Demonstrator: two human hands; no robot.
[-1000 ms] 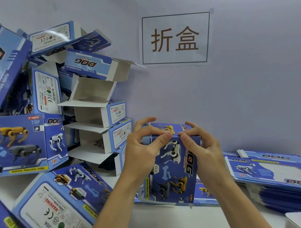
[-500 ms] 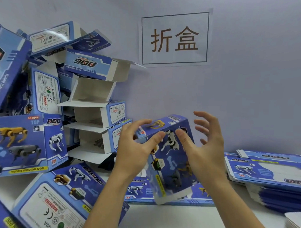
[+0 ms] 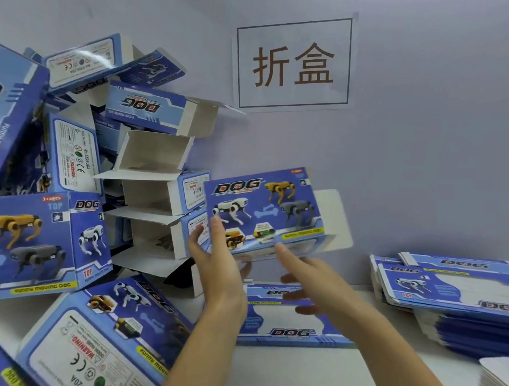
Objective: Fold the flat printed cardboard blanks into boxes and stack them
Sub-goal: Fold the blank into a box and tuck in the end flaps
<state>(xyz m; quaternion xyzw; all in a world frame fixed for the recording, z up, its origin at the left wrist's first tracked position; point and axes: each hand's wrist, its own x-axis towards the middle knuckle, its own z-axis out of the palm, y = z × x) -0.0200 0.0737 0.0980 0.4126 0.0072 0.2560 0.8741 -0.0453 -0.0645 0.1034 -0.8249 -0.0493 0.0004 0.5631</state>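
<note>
A folded blue box printed with robot dogs and "DOG" hangs in the air before the wall, long side level, with a white flap sticking out at its right end. My left hand touches its lower left corner with straight fingers. Just under the box's lower edge my right hand is spread, with no grip on it. A flat printed blank lies on the white table below both hands.
A loose pile of folded boxes fills the left side, several with open ends. A stack of flat blanks sits at the right, a white stack at the lower right corner. A paper sign hangs on the wall.
The box stood upright, pinched at its top by both hands. It has turned to lie level and risen; both hands have let go of their pinch and opened.
</note>
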